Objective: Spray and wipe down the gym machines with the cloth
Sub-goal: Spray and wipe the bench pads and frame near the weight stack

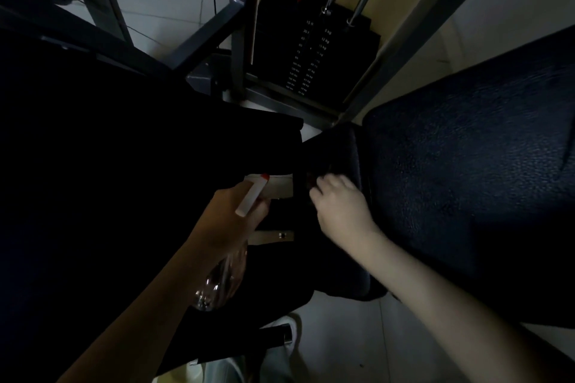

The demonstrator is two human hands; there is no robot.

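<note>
Dim gym bay, pale tiled floor (342, 351) at lower centre | weight stack (311, 56) at upper centre | our left hand (230, 218) grasps the spray bottle (250, 199), nozzle up-frame, just left of our right hand (339, 205) | right fingers curl at the edge of the dark blue pad (466, 180); grip too dark to tell | open floor below the pad's lower edge
</note>
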